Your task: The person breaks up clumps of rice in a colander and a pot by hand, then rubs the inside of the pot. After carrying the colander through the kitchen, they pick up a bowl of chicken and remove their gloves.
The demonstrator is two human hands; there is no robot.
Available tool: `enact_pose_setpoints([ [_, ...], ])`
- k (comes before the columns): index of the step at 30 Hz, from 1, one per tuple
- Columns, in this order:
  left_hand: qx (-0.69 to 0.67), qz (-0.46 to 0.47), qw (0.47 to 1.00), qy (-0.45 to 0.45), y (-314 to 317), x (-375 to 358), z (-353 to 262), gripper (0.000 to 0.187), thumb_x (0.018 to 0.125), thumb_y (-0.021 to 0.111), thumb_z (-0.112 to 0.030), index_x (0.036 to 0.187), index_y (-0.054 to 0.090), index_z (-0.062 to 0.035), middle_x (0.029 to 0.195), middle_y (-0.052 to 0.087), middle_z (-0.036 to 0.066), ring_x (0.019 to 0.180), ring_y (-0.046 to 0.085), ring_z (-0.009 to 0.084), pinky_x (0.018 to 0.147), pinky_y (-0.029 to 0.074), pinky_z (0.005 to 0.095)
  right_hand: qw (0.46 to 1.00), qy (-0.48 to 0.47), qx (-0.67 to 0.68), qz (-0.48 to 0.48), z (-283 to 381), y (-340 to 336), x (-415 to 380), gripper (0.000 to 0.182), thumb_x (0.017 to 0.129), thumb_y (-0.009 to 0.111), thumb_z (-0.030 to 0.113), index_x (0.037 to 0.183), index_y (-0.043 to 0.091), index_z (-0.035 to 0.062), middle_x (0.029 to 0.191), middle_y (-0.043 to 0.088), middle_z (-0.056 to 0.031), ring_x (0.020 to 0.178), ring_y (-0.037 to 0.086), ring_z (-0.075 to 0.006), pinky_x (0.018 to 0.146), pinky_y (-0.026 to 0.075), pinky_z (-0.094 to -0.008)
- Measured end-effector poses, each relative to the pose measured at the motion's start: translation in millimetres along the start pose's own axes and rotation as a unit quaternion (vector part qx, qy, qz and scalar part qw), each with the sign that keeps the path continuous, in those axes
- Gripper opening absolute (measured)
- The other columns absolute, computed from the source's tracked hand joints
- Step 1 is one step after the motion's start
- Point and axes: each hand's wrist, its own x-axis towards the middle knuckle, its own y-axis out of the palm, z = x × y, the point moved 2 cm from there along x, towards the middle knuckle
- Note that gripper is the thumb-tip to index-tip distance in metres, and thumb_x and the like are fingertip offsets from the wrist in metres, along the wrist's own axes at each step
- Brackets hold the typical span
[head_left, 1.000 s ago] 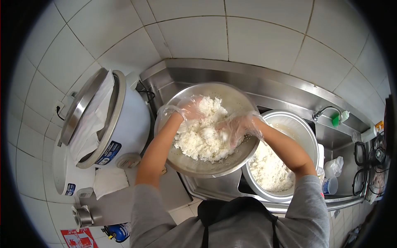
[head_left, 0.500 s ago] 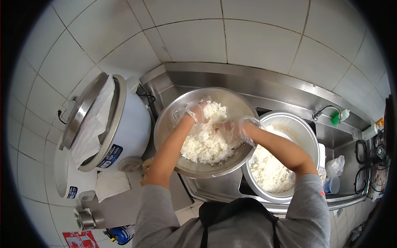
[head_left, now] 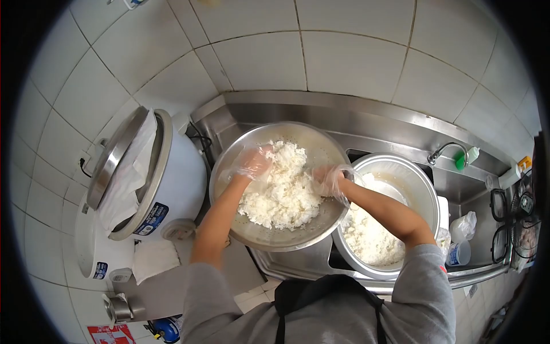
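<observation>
A wide steel mixing bowl holds a heap of white cooked rice. Both hands are inside it, in thin clear plastic gloves. My left hand lies at the heap's far left side, fingers stretched out against the rice. At the heap's right edge is my right hand, its fingers pointing left and touching the rice; the glove blurs their tips. Neither hand visibly lifts a clump. Under my right forearm stands a round metal pot with more rice in its lower part.
To the left, a large rice cooker has its lid raised, with a white cloth hanging over it. A faucet and a green-and-white bottle are at the right. A white tub stands in the sink.
Both hands have moved apart: the left slid left along the heap, the right drew back toward the bowl's right side. The rice between them is more exposed.
</observation>
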Motion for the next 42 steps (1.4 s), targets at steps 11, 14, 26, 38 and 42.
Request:
enact_pose_setpoints([
  [11,0.107,0.085,0.972,0.189,16,-81,-42,0.046,0.065,0.063,-0.025,0.110,0.055,-0.0200,0.113,0.051,0.016,0.111,0.045,0.0315,0.095,0.035,0.0405,0.963,-0.055,0.226,-0.135,8,-56,0,0.060,0.059,0.072,0.041,0.100,0.057,0.0006,0.083,0.061,-0.0203,0.074,0.061,-0.0279,0.065,0.047,-0.0350],
  [14,0.089,0.020,0.981,0.173,26,-94,-46,0.049,0.065,0.064,-0.024,0.112,0.053,-0.0183,0.113,0.050,0.017,0.111,0.044,0.0323,0.092,0.037,0.0435,0.925,-0.088,0.339,-0.150,17,-61,2,0.046,0.066,0.071,0.032,0.095,0.056,-0.0004,0.072,0.060,-0.0174,0.069,0.058,-0.0271,0.068,0.045,-0.0336],
  [26,-0.206,-0.048,0.976,0.051,-13,-84,-33,0.035,0.072,0.052,-0.004,0.105,0.045,-0.0111,0.094,0.054,0.020,0.093,0.053,0.0360,0.079,0.041,0.0394,0.908,-0.132,0.386,-0.095,36,-105,-23,0.059,0.067,0.071,0.021,0.119,0.048,0.0063,0.087,0.062,-0.0106,0.067,0.056,-0.0224,0.066,0.045,-0.0338],
  [38,-0.199,-0.062,0.976,-0.054,-19,-86,-24,0.038,0.070,0.061,-0.010,0.108,0.055,-0.0117,0.100,0.055,0.014,0.092,0.054,0.0276,0.084,0.041,0.0319,0.906,-0.105,0.375,-0.163,14,-136,-73,0.046,0.073,0.068,0.020,0.115,0.054,0.0082,0.116,0.055,-0.0105,0.110,0.049,-0.0215,0.093,0.037,-0.0306],
  [42,-0.042,-0.034,0.983,0.176,-5,-87,-48,0.045,0.066,0.069,-0.028,0.108,0.057,-0.0156,0.112,0.050,0.014,0.102,0.051,0.0312,0.085,0.042,0.0370,0.887,-0.082,0.414,-0.185,-18,-128,-91,0.045,0.074,0.068,0.022,0.114,0.054,0.0076,0.116,0.055,-0.0107,0.112,0.048,-0.0242,0.094,0.037,-0.0333],
])
